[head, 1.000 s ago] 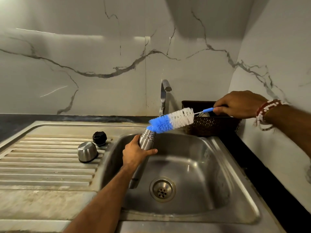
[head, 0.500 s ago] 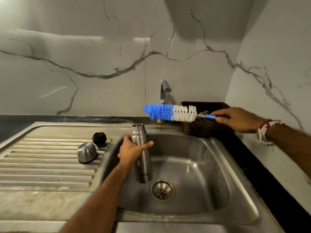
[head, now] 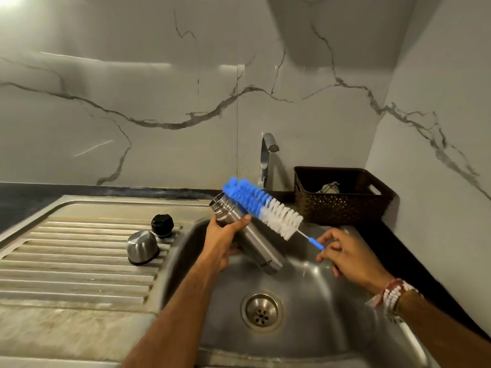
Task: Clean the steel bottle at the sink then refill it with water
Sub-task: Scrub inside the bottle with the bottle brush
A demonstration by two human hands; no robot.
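Over the sink (head: pixel 326 328) basin, grips the steel bottle (head: pixel 256 241) in the left hand (head: pixel 221 244), fingers and thumb curled round its upper body just below the threaded neck. Holds it tilted, open mouth up and to the left, base lower and to the right, above the basin and clear of the drain (head: pixel 261 312). Pinches the thin blue handle of the bottle brush (head: pixel 261 205) between the fingertips of the right hand (head: pixel 345 257), the remaining fingers loosely bent. Holds the brush slanted along the bottle's upper side, blue bristle tip beside the mouth and outside it, white bristles nearer the handle; cannot tell whether bristles touch steel. Wears a red-and-white bead bracelet (head: pixel 393 296) on the right wrist.

On the drainboard (head: pixel 79 264) to the left, a steel cap (head: pixel 142 247), dome up, and just behind it a black stopper (head: pixel 162 225), both well apart from the bottle. Behind the basin, a tap (head: pixel 267 155); to its right, on the dark counter, a brown perforated basket (head: pixel 342 208) with something pale inside.
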